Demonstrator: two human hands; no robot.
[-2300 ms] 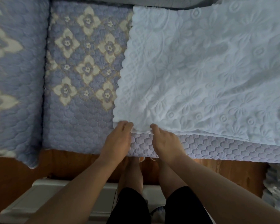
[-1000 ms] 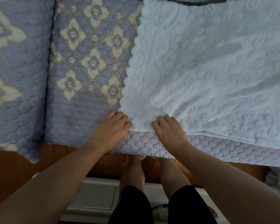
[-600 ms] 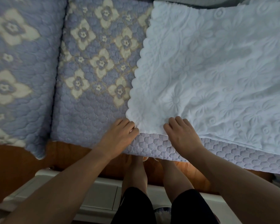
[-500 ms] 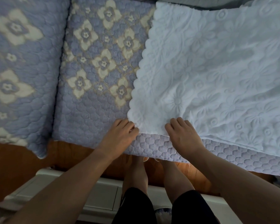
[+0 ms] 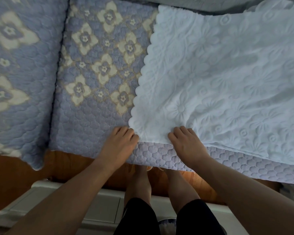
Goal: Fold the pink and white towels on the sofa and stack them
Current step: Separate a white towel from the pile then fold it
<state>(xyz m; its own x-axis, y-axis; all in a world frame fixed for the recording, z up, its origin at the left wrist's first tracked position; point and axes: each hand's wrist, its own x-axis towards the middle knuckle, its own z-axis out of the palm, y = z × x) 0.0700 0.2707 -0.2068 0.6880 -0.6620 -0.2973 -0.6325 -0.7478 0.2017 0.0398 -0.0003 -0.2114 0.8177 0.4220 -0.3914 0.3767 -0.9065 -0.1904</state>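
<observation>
A white towel (image 5: 227, 82) with raised flower patterns and a scalloped left edge lies spread over the right part of the sofa seat; layered edges show along its near side. My left hand (image 5: 120, 145) sits at the towel's near-left corner, fingers curled against it. My right hand (image 5: 185, 143) rests a little to the right on the near edge, fingers over the top, thumb hidden. No pink towel is in view.
The sofa seat (image 5: 95, 65) has a blue quilted cover with cream flowers, and a matching cushion (image 5: 15, 65) lies at the left. The wooden sofa front (image 5: 10, 175) and a white low cabinet (image 5: 100, 209) are below, by my legs. Grey fabric (image 5: 202, 4) lies behind the towel.
My fingers have gone from pinching the near edge with their tips to lying curled over it. The towel corner has stayed at the seat's front edge; the view has shifted slightly.
</observation>
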